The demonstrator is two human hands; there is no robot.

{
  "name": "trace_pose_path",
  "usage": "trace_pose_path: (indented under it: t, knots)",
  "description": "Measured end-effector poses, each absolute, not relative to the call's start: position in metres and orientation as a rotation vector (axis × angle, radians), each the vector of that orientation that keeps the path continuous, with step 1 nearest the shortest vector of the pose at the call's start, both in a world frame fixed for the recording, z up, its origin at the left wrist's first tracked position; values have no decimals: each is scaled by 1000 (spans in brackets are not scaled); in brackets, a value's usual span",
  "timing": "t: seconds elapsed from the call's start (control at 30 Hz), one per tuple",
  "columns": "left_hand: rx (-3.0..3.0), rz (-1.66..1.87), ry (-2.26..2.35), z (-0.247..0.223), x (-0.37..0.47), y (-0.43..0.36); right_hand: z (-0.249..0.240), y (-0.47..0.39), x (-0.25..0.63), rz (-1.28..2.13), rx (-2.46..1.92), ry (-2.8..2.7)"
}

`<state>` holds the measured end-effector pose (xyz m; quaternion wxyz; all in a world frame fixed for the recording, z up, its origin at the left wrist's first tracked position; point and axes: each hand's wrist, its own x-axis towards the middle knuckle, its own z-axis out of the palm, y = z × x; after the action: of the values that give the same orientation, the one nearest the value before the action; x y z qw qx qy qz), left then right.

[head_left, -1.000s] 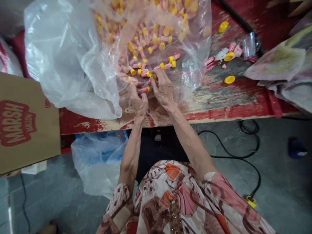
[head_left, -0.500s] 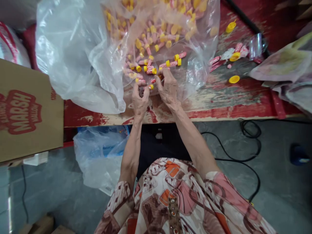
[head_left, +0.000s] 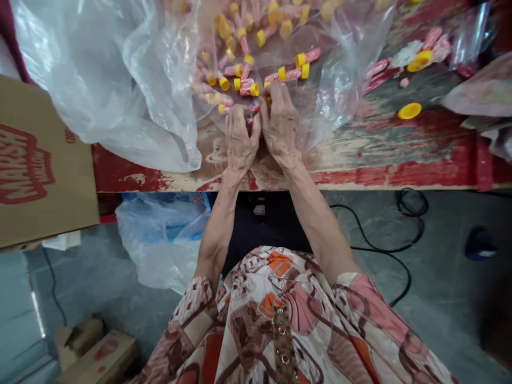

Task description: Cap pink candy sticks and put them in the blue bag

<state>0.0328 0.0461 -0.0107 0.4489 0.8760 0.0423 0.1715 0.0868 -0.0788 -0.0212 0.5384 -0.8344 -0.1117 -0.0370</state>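
My left hand [head_left: 241,137] is closed at the table's front, thumb and forefinger pinched round a small red-and-white tube [head_left: 250,122], mostly covered by the fingers. Close beside it, my right hand [head_left: 281,125] has its fingers curled down; a bit of yellow shows under them, but what they grip is hidden. Another small red piece [head_left: 255,109] lies between the two hands. Just beyond the fingertips are several pink-and-white tubes with yellow caps [head_left: 249,89], lying on clear plastic. More such tubes [head_left: 276,16] are heaped farther back in the clear bag.
A large clear plastic bag [head_left: 100,80] spreads over the left of the worn red table [head_left: 360,178]. A cardboard box [head_left: 76,181] stands at far left. Loose pink pieces, a yellow cap [head_left: 410,111] and a clear jar [head_left: 470,37] lie at right. Black cable [head_left: 384,249] runs along the floor.
My left hand has turned palm-down and come closer to my right hand, hiding the yellow-capped tube it pinched. The view has shifted, so the table contents sit higher in it.
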Motion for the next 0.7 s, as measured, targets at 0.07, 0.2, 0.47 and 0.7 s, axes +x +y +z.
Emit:
trace_pose_path:
  t: [0.07,0.2,0.47,0.7]
  knots:
    - [2187,482,71,-15,32,46,-23,-81,86,-189,-1995,-307]
    - [2291,679,-54,-23,25,40,-28,-86,82,-238,-1937,-370]
    - [2457,680,-50,-8,0,27,-30,-90,78,-345,-2168,-392]
    - [2574,267,93,16,-21,14,-38,-92,81,-383,-2249,-414]
